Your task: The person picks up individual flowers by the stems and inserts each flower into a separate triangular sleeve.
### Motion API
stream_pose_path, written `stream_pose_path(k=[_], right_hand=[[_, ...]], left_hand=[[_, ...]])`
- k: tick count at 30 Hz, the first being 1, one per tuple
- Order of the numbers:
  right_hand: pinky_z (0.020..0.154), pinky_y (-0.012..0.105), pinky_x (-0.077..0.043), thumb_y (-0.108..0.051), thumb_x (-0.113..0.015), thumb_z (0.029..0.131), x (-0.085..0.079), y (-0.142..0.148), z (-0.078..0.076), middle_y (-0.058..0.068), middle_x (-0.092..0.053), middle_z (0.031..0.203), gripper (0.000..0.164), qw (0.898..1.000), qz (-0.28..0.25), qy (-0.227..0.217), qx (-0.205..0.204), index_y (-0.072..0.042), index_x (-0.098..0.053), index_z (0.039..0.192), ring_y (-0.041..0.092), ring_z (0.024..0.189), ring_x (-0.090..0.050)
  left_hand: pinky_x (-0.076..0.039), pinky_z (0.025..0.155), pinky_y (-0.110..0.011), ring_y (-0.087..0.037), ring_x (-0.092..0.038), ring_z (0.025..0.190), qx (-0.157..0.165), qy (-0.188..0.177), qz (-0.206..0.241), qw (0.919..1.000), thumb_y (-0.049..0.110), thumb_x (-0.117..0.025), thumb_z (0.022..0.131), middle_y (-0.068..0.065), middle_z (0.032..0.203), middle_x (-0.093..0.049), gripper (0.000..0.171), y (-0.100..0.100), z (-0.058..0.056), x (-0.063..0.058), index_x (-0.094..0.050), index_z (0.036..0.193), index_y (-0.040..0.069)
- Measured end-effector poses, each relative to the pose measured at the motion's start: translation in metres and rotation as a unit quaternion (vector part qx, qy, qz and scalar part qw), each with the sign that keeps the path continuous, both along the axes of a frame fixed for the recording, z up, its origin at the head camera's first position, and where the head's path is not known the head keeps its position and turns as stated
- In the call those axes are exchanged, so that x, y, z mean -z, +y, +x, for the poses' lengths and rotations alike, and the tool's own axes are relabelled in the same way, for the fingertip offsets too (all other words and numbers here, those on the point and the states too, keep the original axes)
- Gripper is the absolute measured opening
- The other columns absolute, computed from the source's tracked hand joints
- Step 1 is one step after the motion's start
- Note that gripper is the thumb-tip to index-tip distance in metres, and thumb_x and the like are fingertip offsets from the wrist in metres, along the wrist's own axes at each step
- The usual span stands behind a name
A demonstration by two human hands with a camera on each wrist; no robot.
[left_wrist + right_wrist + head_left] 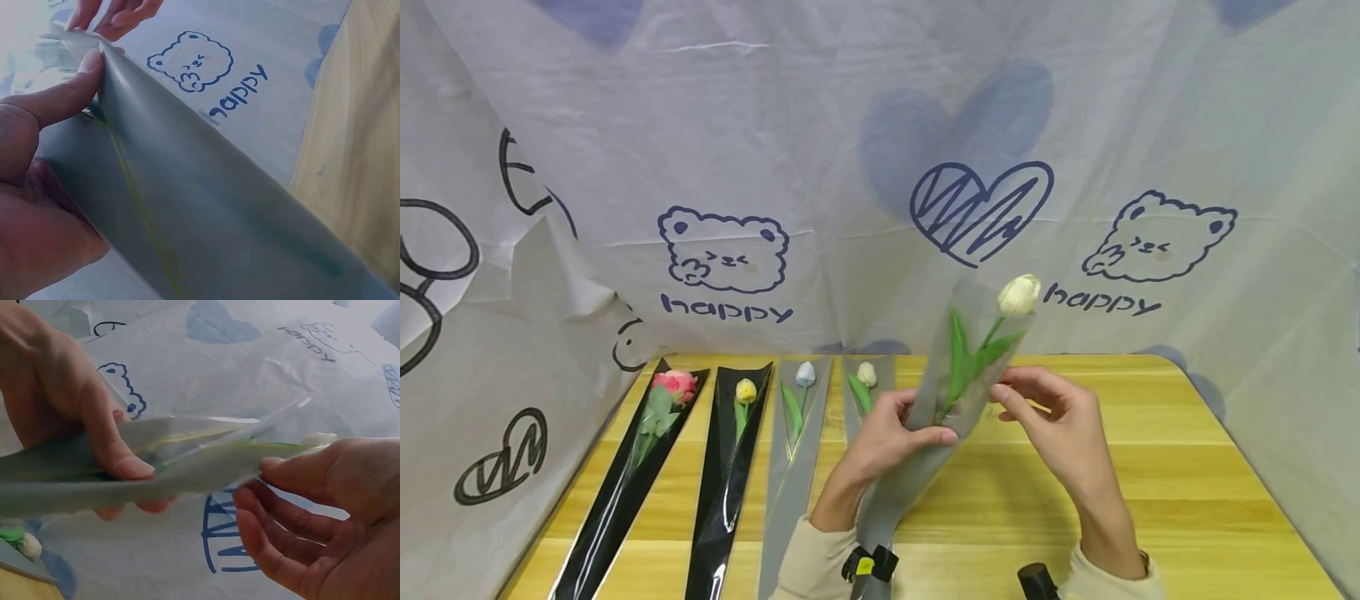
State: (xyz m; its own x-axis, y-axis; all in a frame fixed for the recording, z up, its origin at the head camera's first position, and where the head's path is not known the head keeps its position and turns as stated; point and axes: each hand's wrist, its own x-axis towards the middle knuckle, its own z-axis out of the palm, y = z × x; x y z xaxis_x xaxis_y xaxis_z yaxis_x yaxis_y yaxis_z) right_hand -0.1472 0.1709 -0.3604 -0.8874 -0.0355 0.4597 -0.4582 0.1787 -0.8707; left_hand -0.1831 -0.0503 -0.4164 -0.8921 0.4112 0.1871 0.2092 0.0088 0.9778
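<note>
A white artificial tulip with green leaves stands tilted inside a grey, clear-fronted flower sleeve, held up over the table. My left hand grips the sleeve around its middle, thumb across the front where its edges overlap, as the left wrist view also shows. On the other side, my right hand pinches the sleeve's right edge below the bloom between thumb and forefinger. In the right wrist view the other fingers of the right hand curl loosely under that edge. The stem's lower part is hidden behind the grey film.
Wrapped flowers lie in a row to the left on the wooden table: a pink one and a yellow tulip in black sleeves, a blue tulip and another white tulip in grey ones. A printed cloth hangs behind.
</note>
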Motion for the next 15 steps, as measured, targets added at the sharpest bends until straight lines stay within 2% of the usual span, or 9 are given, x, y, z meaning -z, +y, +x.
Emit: stream_pose_path(k=[3,6,10,13,15], right_hand=[[0.069,0.030,-0.060,0.006,-0.072,0.093,-0.001,-0.004,0.002,0.013,-0.072,0.098,0.010,1.000,0.001,0.013,0.021,0.006,-0.074,0.102,0.013,0.085,-0.072],[0.068,0.028,-0.059,0.007,-0.072,0.092,-0.002,-0.003,0.003,0.012,-0.073,0.096,0.009,0.999,-0.009,0.020,0.045,0.005,-0.075,0.100,0.014,0.083,-0.072],[0.067,0.027,-0.059,0.011,-0.071,0.090,-0.003,0.003,0.002,0.011,-0.073,0.093,0.010,0.997,-0.038,0.018,0.065,0.008,-0.074,0.100,0.018,0.080,-0.072],[0.067,0.026,-0.059,0.012,-0.071,0.090,-0.002,0.009,-0.001,0.013,-0.072,0.090,0.010,0.996,-0.060,0.019,0.070,0.011,-0.071,0.100,0.017,0.078,-0.071],[0.067,0.025,-0.058,0.010,-0.071,0.091,-0.001,0.012,-0.002,0.014,-0.071,0.089,0.010,0.994,-0.075,0.024,0.072,0.013,-0.070,0.100,0.016,0.078,-0.070]], left_hand=[[-0.055,0.075,-0.030,-0.013,-0.068,0.084,0.011,0.010,-0.007,0.9999,0.005,-0.083,0.085,-0.010,0.102,-0.075,0.033,0.002,0.000,0.000,-0.071,0.115,-0.003],[-0.056,0.079,-0.032,-0.018,-0.071,0.091,0.023,-0.002,-0.005,0.9997,0.008,-0.082,0.088,-0.013,0.106,-0.074,0.040,0.002,0.001,0.000,-0.068,0.124,-0.001],[-0.055,0.090,-0.034,-0.021,-0.070,0.105,0.043,-0.032,0.008,0.9985,0.012,-0.073,0.097,-0.020,0.121,-0.070,0.055,-0.002,0.001,0.000,-0.052,0.146,-0.002],[-0.055,0.091,-0.036,-0.017,-0.068,0.104,0.052,-0.046,0.026,0.9973,0.008,-0.065,0.102,-0.021,0.119,-0.070,0.047,-0.004,-0.001,0.001,-0.048,0.144,-0.005],[-0.056,0.088,-0.036,-0.013,-0.068,0.097,0.052,-0.047,0.040,0.9967,0.003,-0.062,0.102,-0.016,0.108,-0.071,0.032,-0.003,-0.003,0.002,-0.054,0.132,-0.006]])
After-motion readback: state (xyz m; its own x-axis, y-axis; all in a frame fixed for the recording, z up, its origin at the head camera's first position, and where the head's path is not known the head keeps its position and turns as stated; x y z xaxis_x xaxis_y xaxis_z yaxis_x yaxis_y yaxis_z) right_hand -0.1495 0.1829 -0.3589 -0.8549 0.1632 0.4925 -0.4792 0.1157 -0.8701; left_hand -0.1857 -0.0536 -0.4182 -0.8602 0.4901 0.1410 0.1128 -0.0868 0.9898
